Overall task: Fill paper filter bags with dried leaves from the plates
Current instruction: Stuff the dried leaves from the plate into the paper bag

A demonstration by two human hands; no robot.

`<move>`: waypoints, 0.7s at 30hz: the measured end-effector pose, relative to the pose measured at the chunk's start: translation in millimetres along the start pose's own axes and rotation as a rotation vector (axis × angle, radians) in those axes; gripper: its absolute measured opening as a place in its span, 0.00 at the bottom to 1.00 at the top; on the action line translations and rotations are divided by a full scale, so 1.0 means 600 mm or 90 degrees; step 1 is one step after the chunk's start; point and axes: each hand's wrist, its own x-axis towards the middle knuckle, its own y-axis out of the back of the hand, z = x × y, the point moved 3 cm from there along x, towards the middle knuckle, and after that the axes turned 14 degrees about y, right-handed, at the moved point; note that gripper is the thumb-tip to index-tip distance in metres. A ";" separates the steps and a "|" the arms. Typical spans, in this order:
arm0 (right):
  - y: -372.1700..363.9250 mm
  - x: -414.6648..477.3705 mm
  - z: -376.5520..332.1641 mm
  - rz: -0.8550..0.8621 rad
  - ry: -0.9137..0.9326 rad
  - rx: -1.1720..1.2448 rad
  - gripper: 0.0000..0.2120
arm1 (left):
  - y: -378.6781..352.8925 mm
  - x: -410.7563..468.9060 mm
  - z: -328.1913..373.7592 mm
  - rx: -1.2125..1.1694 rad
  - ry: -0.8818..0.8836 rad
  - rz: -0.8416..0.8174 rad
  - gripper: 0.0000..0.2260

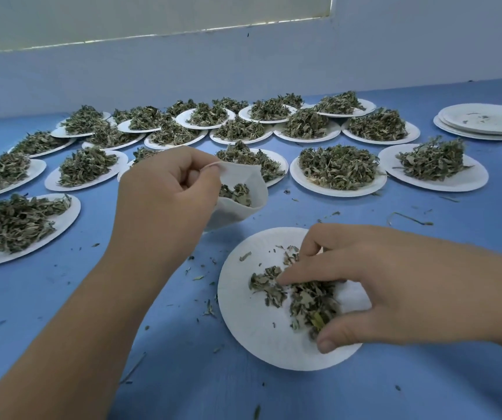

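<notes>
Left hand [165, 189] raised over the blue tabletop [62, 283], fingers curled, pinching the rim of a thin white paper filter bag [257, 184]. The bag's mouth gapes, with a few crumpled leaves inside. Right hand [374, 286] down on the near plate [252, 325], round, matte paper. Its fingers bend clawlike around a loose clump of dried leaves [310, 301], brittle and grey-green. Beyond: heaped plates [339, 168]. Far right, a stack of emptied plates [483, 121]. Leaf crumbs scattered about.
</notes>
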 end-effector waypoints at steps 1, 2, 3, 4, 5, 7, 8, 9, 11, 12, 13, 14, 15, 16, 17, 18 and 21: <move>-0.003 0.000 -0.001 0.005 -0.002 -0.020 0.35 | -0.002 -0.001 0.000 0.001 -0.002 -0.004 0.08; -0.006 0.002 -0.002 0.009 -0.006 -0.038 0.36 | -0.004 -0.002 0.000 0.001 -0.004 -0.008 0.09; -0.010 0.004 -0.003 0.009 -0.011 -0.052 0.37 | -0.006 -0.003 0.000 0.003 -0.007 -0.012 0.09; -0.014 0.006 -0.004 0.008 -0.017 -0.060 0.36 | -0.007 -0.004 0.001 0.006 -0.010 -0.015 0.10; -0.018 0.007 -0.004 0.007 -0.025 -0.061 0.35 | -0.008 -0.004 0.001 0.009 -0.010 -0.019 0.10; -0.022 0.006 -0.004 0.002 -0.040 -0.070 0.33 | -0.010 -0.004 0.000 0.017 -0.008 -0.027 0.11; -0.022 0.006 -0.003 -0.004 -0.044 -0.081 0.33 | -0.011 -0.004 -0.001 0.021 -0.009 -0.031 0.11; -0.023 0.006 -0.003 -0.012 -0.044 -0.090 0.33 | -0.013 -0.004 -0.001 0.024 -0.011 -0.034 0.11; -0.023 0.008 -0.007 -0.023 -0.043 -0.088 0.32 | -0.015 -0.004 -0.001 0.029 -0.014 -0.034 0.11; -0.022 0.010 -0.011 -0.030 -0.042 -0.084 0.30 | -0.016 -0.003 -0.002 0.031 -0.015 -0.032 0.11; -0.022 0.011 -0.014 -0.037 -0.041 -0.084 0.26 | -0.017 -0.003 -0.002 0.034 -0.016 -0.031 0.11; -0.022 0.013 -0.018 -0.045 -0.037 -0.088 0.23 | -0.017 -0.003 -0.003 0.037 -0.017 -0.031 0.11; -0.023 0.014 -0.021 -0.056 -0.036 -0.094 0.20 | -0.017 -0.003 -0.003 0.040 -0.018 -0.031 0.11; -0.024 0.015 -0.024 -0.066 -0.040 -0.103 0.18 | -0.018 -0.003 -0.003 0.042 -0.018 -0.033 0.11; -0.026 0.017 -0.027 -0.071 -0.043 -0.111 0.16 | -0.018 -0.003 -0.004 0.044 -0.017 -0.034 0.11; -0.028 0.020 -0.030 -0.071 -0.043 -0.121 0.15 | -0.019 -0.002 -0.004 0.046 -0.015 -0.036 0.11; -0.029 0.026 -0.035 -0.098 -0.051 -0.155 0.13 | -0.021 -0.003 -0.005 0.047 -0.010 -0.039 0.11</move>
